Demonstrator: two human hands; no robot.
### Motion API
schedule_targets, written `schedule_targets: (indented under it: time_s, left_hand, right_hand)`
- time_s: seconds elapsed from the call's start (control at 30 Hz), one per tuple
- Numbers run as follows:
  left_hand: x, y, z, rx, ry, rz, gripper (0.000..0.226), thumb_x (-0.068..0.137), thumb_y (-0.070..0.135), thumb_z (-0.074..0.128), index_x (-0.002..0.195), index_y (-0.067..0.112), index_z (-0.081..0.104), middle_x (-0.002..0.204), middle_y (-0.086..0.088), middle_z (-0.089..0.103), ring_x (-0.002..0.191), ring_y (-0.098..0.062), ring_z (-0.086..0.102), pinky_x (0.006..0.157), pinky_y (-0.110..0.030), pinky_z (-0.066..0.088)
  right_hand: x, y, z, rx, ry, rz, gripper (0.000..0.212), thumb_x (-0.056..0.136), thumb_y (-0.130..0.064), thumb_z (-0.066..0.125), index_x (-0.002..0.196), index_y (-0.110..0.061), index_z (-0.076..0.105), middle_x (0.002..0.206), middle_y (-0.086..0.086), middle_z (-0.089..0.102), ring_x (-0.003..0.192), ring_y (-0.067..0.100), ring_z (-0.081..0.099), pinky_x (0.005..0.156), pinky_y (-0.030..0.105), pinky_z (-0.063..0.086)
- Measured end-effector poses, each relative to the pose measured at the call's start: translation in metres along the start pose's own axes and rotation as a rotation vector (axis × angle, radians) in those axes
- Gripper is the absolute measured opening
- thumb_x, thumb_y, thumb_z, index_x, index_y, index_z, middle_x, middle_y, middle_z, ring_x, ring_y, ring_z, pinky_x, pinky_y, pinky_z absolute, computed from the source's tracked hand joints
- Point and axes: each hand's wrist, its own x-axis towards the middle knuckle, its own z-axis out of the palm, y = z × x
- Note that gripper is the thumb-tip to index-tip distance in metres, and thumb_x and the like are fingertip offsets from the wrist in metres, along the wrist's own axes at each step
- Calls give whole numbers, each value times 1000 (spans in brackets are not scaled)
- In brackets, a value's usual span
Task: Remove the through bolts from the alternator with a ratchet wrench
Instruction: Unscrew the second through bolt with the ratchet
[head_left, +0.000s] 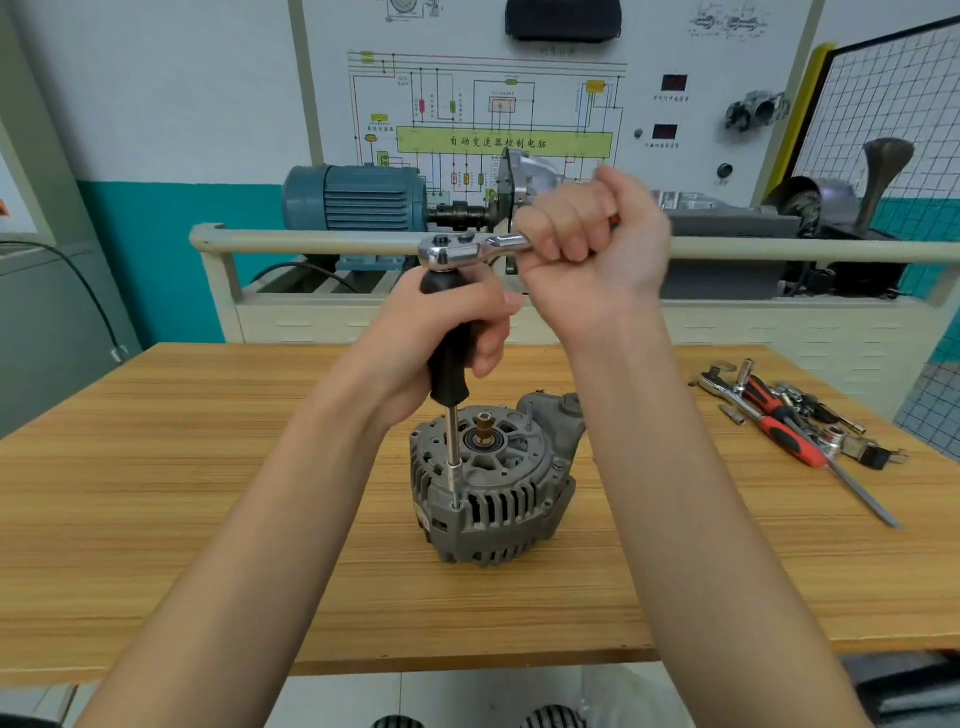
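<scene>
Centre of frame: the alternator (493, 483) stands on the wooden table (208, 467), with a socket driver (451, 364) set upright on a through bolt (456, 505) at its left rim. The left hand (457, 332) is wrapped round the driver's black handle, and the right hand (592, 234) is fisted round the ratchet (457, 252) handle, the ratchet head seated on the driver's top. For a clean turn, the left hand should keep the shaft plumb and pressed onto the bolt while the right swings level, since any tilt could slip the socket off; spare tools (789, 415) lie at right.
</scene>
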Motion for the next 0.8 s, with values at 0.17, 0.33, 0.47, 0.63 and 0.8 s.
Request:
schedule_targets:
  time_s: [0.17, 0.33, 0.47, 0.63, 0.8]
  left_hand:
    - [2, -1, 4, -63, 23, -81, 49, 85, 9, 56, 43, 20, 35, 36, 6, 26, 28, -7, 21, 35, -15, 20]
    - [2, -1, 9, -29, 155, -63, 57, 92, 1, 48, 42, 23, 32, 36, 7, 24, 29, -7, 17, 37, -14, 16]
    - [2, -4, 13, 20, 321, -48, 50, 89, 0, 51, 49, 21, 30, 39, 6, 23, 32, -10, 15, 37, -15, 17]
    - [3, -7, 19, 42, 409, 1, 44, 84, -3, 54, 52, 20, 34, 40, 7, 28, 34, -10, 18, 38, -15, 18]
    - [-1, -7, 6, -57, 167, 26, 41, 81, 3, 62, 51, 20, 39, 42, 6, 32, 35, -10, 23, 39, -18, 23]
  right_hand:
    - [30, 8, -16, 140, 76, 263, 68, 101, -22, 28, 34, -12, 29, 30, -1, 22, 23, 14, 22, 32, 21, 18]
    - [21, 6, -13, 191, 71, 167, 62, 99, -19, 30, 37, -13, 30, 32, -3, 21, 24, 12, 21, 33, 18, 18]
    - [-12, 12, -2, -25, -44, -202, 51, 99, -16, 30, 48, -17, 31, 36, -5, 22, 31, 10, 19, 39, 21, 20]
    - [-45, 33, 5, -304, -230, -573, 59, 100, -12, 28, 42, -18, 35, 38, -5, 28, 36, 11, 23, 46, 29, 19]
    - [-30, 13, 4, -162, -122, -357, 53, 100, -15, 31, 47, -18, 31, 37, -5, 23, 34, 11, 18, 41, 23, 20]
